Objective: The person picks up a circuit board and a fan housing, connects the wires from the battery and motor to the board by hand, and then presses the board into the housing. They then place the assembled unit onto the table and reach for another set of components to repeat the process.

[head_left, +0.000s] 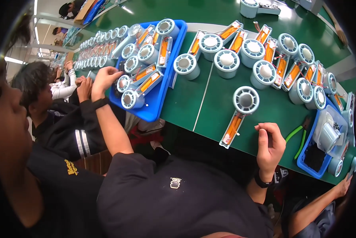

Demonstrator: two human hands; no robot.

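My left hand point(105, 80) reaches over the near left rim of a blue tray point(156, 110). Its fingers are drawn together beside the light blue round-headed units point(123, 83) lying there; what they pinch, if anything, is hidden. Just in front of me on the green bench lies a single unit point(245, 100), its round slotted head away from me and its open handle with orange parts inside toward the edge. To the right of that handle hovers my right hand point(271, 144), fingers loosely curled, a gap between them and the thumb, nothing visible in it.
Several similar units point(226, 63) crowd the bench farther back. At right are green-handled pliers point(301, 137) and a blue bin point(314, 168) with black bits and a clear bag. Co-workers sit close at left; another person's hand point(341, 186) is at lower right.
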